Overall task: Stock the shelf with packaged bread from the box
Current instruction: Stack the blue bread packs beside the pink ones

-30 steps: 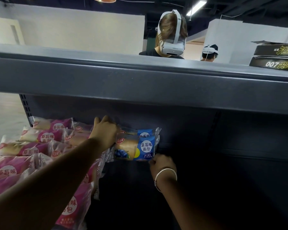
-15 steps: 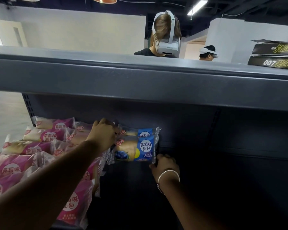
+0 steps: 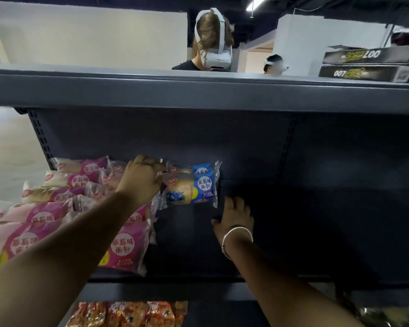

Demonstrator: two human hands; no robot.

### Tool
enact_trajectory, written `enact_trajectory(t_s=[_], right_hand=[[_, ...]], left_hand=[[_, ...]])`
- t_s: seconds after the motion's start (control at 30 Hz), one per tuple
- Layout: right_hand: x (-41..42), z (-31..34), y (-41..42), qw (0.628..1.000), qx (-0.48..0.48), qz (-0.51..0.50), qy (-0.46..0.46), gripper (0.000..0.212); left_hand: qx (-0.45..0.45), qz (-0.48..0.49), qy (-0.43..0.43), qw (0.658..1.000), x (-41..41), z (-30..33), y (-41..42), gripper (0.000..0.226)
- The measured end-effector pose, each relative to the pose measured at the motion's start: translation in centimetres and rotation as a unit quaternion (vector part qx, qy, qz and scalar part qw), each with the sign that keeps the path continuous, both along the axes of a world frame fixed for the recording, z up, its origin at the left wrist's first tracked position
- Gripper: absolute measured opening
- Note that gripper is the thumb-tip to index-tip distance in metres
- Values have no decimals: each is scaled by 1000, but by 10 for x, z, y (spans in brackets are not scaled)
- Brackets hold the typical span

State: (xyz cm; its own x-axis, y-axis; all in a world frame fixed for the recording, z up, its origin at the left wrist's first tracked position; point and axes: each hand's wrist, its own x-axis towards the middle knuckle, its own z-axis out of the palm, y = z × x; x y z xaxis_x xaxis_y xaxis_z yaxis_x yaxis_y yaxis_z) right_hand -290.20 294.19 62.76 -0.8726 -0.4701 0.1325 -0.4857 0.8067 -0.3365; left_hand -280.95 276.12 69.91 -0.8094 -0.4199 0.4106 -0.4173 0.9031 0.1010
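Two blue blueberry bread packs stand on the dark middle shelf (image 3: 316, 208), the front one (image 3: 191, 188) leaning on the one behind (image 3: 198, 168). My left hand (image 3: 141, 179) reaches over the pink packs and its fingers curl on the front blue pack's upper left seam. My right hand (image 3: 234, 214), with a silver bangle on the wrist, rests on the shelf floor with fingers apart, just below the pack's right corner and holding nothing. Rows of pink strawberry bread packs (image 3: 125, 247) fill the shelf's left side. The box is out of view.
The upper shelf board (image 3: 198, 93) overhangs the hands. Two black flat boxes (image 3: 364, 73) lie on it at the right. A person with a white headset (image 3: 214, 43) stands behind the shelf. Orange snack packs (image 3: 128, 313) lie on the shelf below.
My right hand has come off the blue pack's lower right corner and now lies flat on the shelf. The left hand stays at the pack's left end. The view has tilted down.
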Motion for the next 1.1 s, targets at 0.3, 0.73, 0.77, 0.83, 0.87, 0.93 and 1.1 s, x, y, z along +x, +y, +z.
enact_trajectory(t_s=[0.3,0.73,0.77,0.83,0.87,0.93,1.1], right_hand=[[116,20,50,991,1,95,97,55],[260,-78,68,947,129,291,35,43],[265,-95,69,943,125,309,20,42],[274,-130,70,930,146,337,-17,41],[279,-149,71,922,170,346,-37,42],[285,-188,74,907,204,360,-80,43],[296,-299,92,885,252,345,-183,43]], left_hand=[[34,-139,176,974,91,6,76,28],[148,-208,51,965,217,-127,135,32],[154,-201,21,967,229,-149,134,33],[161,-182,-49,969,250,-194,132,35],[161,-170,-75,969,260,-217,130,33],[195,-113,-121,967,275,-259,127,26],[337,34,-252,907,312,-367,128,30]])
